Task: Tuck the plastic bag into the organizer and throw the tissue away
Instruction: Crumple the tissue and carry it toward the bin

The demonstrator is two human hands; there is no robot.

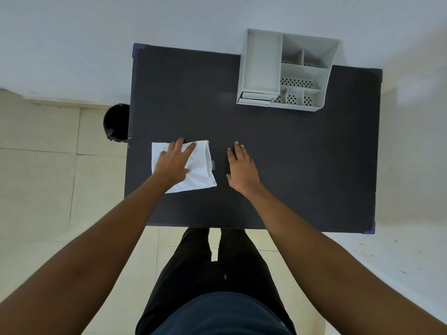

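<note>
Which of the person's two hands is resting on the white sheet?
The left hand: it lies spread flat on the white sheet. The right hand rests on the bare dark table, beside the sheet, touching nothing else.

Person seen from above: both forearms bare from the bottom frame edge to the wrists, no sleeves in view, nothing worn on either wrist. Left hand (174,163) and right hand (242,169) bare, no gloves; whether a ring sits on any finger cannot be told at this resolution. Torso at bottom centre covered by a dark navy top (217,315); below it, black trousers (212,259) with a narrow gap between the two legs and one small pale mark on the right thigh.
</note>
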